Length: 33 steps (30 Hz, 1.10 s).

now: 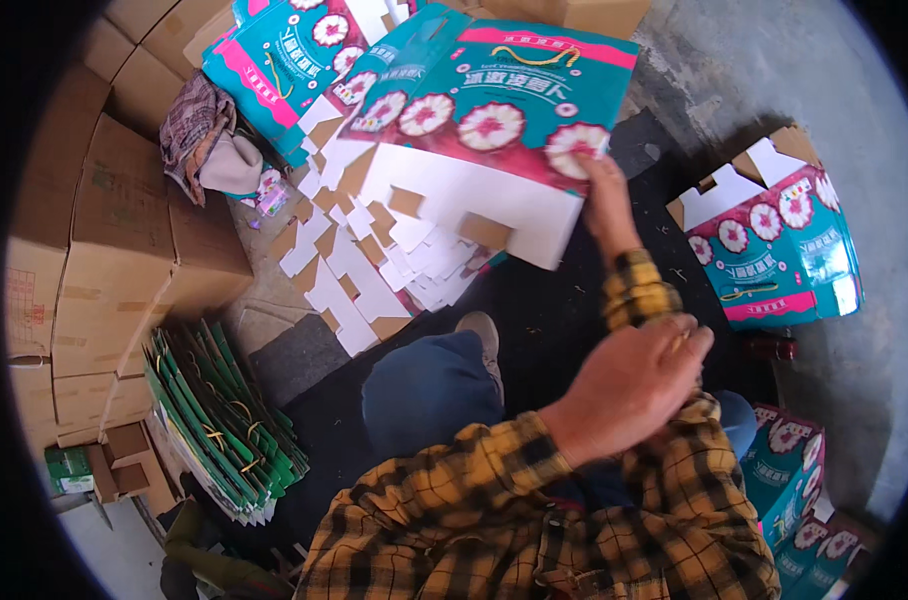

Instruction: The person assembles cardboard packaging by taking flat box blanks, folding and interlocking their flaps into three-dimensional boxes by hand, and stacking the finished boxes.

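Note:
My right hand point(606, 198) reaches forward, its fingers closed on the lower right edge of a teal and pink printed carton point(514, 95). The carton is tilted, with white slotted flaps along its near side and a gold cord handle point(534, 45) near its far edge. Across my right forearm lies my left hand point(629, 385), its fingers curled and pinched near the plaid sleeve. What they hold, if anything, is hidden. Beneath the carton is a spread pile of flat cartons point(349, 290) with white and brown flaps.
Brown cardboard boxes point(124, 210) are stacked at the left, near a bundle of cloth point(209, 140). A row of folded green cartons with cords point(224, 420) stands at the lower left. An open-topped teal carton point(774, 240) is at the right, with more teal cartons point(789, 470) at the lower right.

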Tool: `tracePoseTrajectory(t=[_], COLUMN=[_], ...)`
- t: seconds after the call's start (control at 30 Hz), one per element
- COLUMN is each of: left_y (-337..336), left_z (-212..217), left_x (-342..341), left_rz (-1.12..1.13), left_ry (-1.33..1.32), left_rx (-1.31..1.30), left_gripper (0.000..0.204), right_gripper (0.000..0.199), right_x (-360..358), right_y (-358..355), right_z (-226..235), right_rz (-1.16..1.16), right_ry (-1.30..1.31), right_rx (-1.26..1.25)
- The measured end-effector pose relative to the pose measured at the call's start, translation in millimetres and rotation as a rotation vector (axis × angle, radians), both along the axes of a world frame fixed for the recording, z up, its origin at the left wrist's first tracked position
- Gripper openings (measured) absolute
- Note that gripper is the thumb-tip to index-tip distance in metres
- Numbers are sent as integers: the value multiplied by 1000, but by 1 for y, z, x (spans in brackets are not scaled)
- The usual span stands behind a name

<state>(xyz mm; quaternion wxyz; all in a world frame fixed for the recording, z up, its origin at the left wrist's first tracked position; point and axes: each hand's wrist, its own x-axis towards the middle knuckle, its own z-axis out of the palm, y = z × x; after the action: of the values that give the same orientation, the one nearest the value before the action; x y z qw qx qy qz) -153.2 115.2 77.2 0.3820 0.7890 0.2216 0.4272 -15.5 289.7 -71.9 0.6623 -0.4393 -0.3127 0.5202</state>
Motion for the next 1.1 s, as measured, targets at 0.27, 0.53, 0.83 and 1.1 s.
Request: tracePoseTrajectory(t=[0.27, 0.53, 0.83, 1.1], left_y=[36, -9, -29, -54], left_z=[7, 17, -26, -87], left_x=[-51, -16, 47, 100], left_rz=[473, -82, -104, -67], left_ry=[552, 633, 456, 510], left_rx=[392, 350, 503, 171], left_gripper=[56, 75, 56, 44], right_gripper=[32, 39, 89, 50], right_x=[169, 226, 212, 129], right_y=[-199, -331, -309, -325], right_z=[172, 232, 182, 97], right_rz=[-339, -137, 27, -188], right_ry=[-57, -534, -112, -603], right_rx=[-256, 171, -6, -266])
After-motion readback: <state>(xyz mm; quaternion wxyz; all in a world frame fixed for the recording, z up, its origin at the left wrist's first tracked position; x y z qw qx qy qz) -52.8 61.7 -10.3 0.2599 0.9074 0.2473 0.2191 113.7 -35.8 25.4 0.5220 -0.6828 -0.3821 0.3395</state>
